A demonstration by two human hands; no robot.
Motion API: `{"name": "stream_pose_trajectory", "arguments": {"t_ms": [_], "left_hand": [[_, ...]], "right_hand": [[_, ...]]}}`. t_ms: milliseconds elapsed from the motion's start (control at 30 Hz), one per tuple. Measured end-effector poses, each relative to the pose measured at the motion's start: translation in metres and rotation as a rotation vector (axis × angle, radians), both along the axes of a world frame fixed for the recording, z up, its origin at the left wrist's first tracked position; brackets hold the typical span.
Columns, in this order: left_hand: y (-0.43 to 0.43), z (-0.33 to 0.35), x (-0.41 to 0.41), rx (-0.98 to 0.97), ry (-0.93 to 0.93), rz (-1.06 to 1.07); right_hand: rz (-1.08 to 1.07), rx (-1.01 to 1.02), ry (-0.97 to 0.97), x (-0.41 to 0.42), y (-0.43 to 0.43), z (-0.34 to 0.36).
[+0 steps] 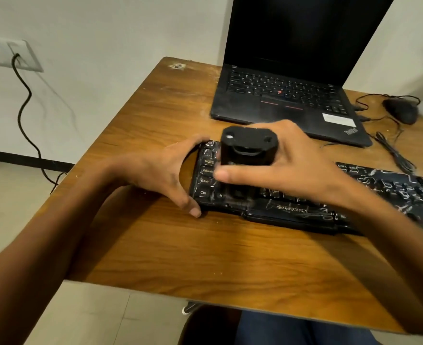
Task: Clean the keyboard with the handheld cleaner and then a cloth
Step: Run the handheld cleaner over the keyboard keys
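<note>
While left fingers (188, 144) clasp keyboard (292, 209) end, right fingers (250, 174) grip cleaner (249, 148), standing upright on it

Keyboard (292, 209) R end cut off at frame edge; part under cleaner (249, 145) hidden, blurred

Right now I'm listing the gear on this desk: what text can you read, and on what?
"ZEBRONICS": front edge of the keyboard.
"Ctrl", "Shift", "Caps Lock": its left-end keys.
"ThinkPad": palm rest of the laptop.
Too blurred or small: laptop keys, white sticker, the other keyboard keys.
No text seen on the handheld cleaner.
</note>
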State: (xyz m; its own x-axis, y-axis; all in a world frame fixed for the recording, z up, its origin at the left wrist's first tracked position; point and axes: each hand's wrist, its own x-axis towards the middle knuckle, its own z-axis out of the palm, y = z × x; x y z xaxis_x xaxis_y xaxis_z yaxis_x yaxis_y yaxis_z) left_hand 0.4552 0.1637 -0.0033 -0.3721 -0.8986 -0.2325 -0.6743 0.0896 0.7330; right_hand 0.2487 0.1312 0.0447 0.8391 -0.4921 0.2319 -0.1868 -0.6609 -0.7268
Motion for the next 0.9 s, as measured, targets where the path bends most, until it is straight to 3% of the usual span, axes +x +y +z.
{"name": "stream_pose_trajectory", "arguments": {"t_ms": [233,400,600,800,900], "left_hand": [[0.002,-0.001,0.001,0.012,0.023,-0.022],[-0.003,-0.004,0.003,-0.012,0.05,-0.017],[0.0,-0.005,0.005,0.065,-0.066,-0.024],[-0.003,-0.006,0.006,0.009,0.047,-0.034],[-0.003,-0.007,0.006,0.054,-0.028,-0.062]], "right_hand": [[-0.009,0.049,-0.12,0.028,0.001,-0.025],[0.037,0.025,0.019,0.008,-0.01,-0.008],[0.038,0.014,-0.091,0.039,-0.003,-0.021],[-0.092,-0.102,-0.196,0.03,-0.015,-0.021],[-0.017,-0.033,-0.076,0.037,-0.009,-0.02]]}}
